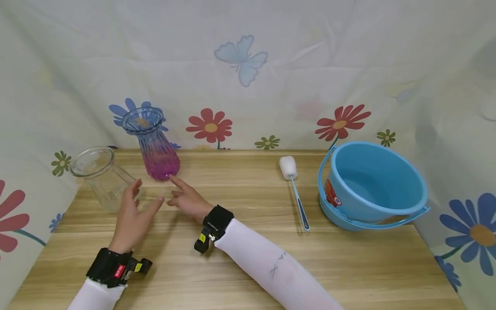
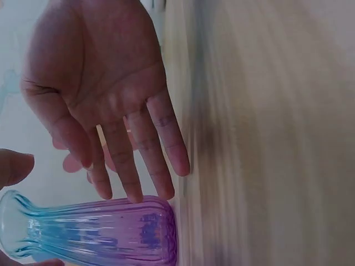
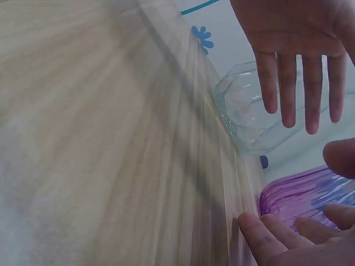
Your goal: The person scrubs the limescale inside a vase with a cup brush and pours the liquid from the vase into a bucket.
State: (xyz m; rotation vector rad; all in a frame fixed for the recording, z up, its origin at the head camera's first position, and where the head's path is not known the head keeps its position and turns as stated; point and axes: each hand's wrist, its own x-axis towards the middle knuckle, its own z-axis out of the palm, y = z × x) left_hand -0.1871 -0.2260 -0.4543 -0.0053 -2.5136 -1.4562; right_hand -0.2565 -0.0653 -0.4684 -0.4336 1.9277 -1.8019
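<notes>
A ribbed glass vase [image 1: 159, 157], blue at the flared rim and purple at the base, stands near the back left. To its left is a clear glass jar [image 1: 101, 185] with a wide round mouth. My left hand [image 1: 133, 217] is in front of the jar, fingers extended and thumb spread to the right. My right hand [image 1: 190, 201] points its fingers at the vase's base; whether a fingertip touches the glass I cannot tell. In the left wrist view the right palm [image 2: 105, 72] faces the camera beside the vase [image 2: 105, 230]. Neither hand holds anything.
A white-headed brush [image 1: 288, 168] with a thin blue handle lies right of the middle of the wooden table [image 1: 248, 258]. At the right stands a light blue bucket [image 1: 345, 198], its handle lowered. A flower-printed curtain [image 1: 271, 51] hangs behind and at the sides.
</notes>
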